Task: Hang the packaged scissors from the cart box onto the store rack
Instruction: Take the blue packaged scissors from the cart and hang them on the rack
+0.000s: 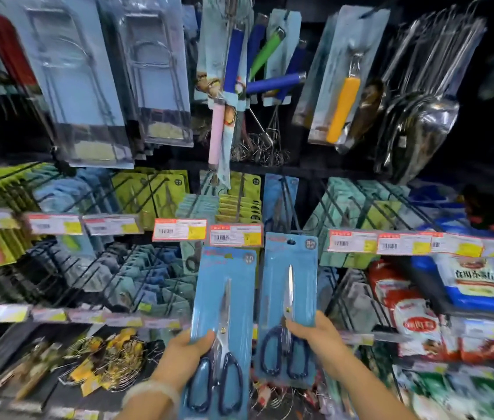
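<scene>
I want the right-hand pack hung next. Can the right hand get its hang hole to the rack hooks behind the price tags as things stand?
Probably yes. The right hand holds the scissors pack upright, hang hole on top, level with the price tags; nothing blocks it.

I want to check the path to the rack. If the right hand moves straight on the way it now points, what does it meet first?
The right hand holds a scissors pack pointing up and forward. Straight on, the pack's top would probably first meet the price tags and the hook with hanging packs just behind, though depth is unclear.
</scene>
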A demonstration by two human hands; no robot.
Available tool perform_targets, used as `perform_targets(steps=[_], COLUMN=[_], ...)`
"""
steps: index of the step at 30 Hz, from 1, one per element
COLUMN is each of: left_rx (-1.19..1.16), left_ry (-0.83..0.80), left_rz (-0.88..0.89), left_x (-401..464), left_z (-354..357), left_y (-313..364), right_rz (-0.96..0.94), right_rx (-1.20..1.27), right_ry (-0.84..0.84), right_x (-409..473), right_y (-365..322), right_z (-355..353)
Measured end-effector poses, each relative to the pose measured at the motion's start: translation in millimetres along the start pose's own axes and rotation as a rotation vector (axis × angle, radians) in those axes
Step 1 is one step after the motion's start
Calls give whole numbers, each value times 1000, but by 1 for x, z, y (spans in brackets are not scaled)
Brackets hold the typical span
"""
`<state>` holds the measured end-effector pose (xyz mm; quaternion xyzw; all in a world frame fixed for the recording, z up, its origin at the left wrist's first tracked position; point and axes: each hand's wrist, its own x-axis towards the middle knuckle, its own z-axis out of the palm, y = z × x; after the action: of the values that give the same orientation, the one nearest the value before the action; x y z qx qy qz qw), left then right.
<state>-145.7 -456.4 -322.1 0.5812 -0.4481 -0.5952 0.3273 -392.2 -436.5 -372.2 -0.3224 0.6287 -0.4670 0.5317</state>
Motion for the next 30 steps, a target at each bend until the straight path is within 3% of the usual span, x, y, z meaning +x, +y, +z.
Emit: perform_targets(steps=[16,22,26,30], left_rx=[23,52,59,6], left_ry=[-148,-78,-91,-124], left_rz=[-7,10,-3,-5], left_x=[39,43,43,39], left_z=[3,21,41,67], left_y=[-24,-26,-23,-14], right_rz=[136,202,194,126], right_rx=[-81,-212,-232,58], right_ry=[92,172,68,-99], right_x=[68,72,54,34], right_y=[-19,-40,-44,-61], right_z=[-1,-10,-15,-17])
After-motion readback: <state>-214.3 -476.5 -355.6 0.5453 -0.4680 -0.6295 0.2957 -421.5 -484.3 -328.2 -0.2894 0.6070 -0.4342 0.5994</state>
